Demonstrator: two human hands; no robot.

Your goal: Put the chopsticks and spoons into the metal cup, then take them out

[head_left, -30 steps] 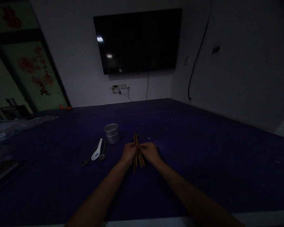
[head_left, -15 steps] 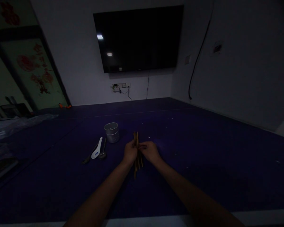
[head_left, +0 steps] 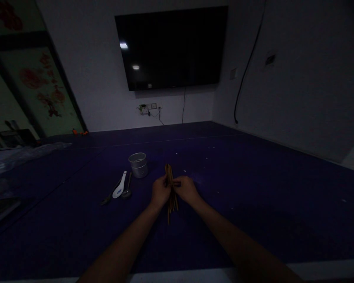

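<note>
A bundle of brown chopsticks [head_left: 172, 202] points away from me between my two hands, its near ends slightly uneven. My left hand [head_left: 161, 192] is closed round the bundle from the left. From the right, my right hand [head_left: 185, 188] grips it with the fingertips pressed against the sticks. Beyond my left hand stands a grey metal cup [head_left: 138, 166], upright. Left of that hand lie a white ceramic spoon [head_left: 119, 188] with a blue mark, a metal spoon [head_left: 126, 193] and a darker metal utensil [head_left: 106, 199] whose head is too dim to make out.
Everything rests on a dark purple surface [head_left: 253, 204] with small white scraps on it. Clear plastic wrapping [head_left: 26, 155] lies at the far left. A television [head_left: 174, 49] hangs on the wall behind, with sockets and cables [head_left: 149, 109] below.
The chopsticks have drawn slightly closer together at their far ends between my hands. The whole view has shifted a little; the cup and spoons stay in place.
</note>
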